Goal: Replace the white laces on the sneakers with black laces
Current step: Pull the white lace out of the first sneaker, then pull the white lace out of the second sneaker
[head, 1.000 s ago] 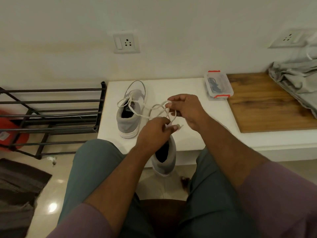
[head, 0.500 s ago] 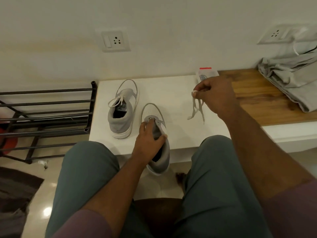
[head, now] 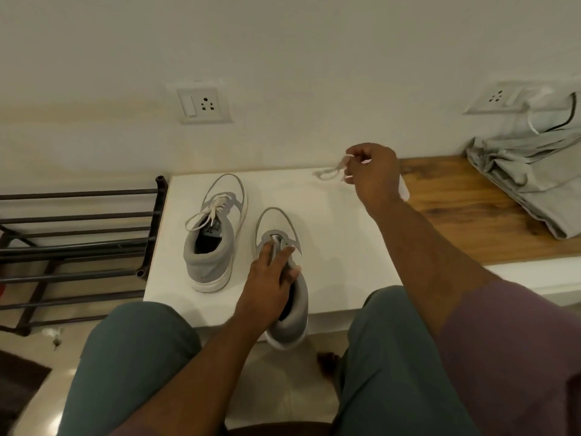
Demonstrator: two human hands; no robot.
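Two grey and white sneakers stand on the white bench top (head: 339,247). The left sneaker (head: 212,234) still carries its white lace. The right sneaker (head: 283,265) has no lace and its heel hangs over the bench's front edge. My left hand (head: 270,278) grips it over the tongue. My right hand (head: 371,174) is at the back of the bench and pinches the removed white lace (head: 331,169), whose loose end lies on the bench. The clear box with a red clip (head: 404,191) is mostly hidden behind my right wrist.
A black metal shoe rack (head: 78,243) stands left of the bench. A wooden board (head: 465,209) lies to the right, with folded grey cloth (head: 531,177) on its far end. Wall sockets (head: 202,105) sit above. My knees are at the bench's front edge.
My right hand pulled the white lace free of the right sneaker and carried it back and right toward the wall. My left hand settled on the sneaker's tongue.
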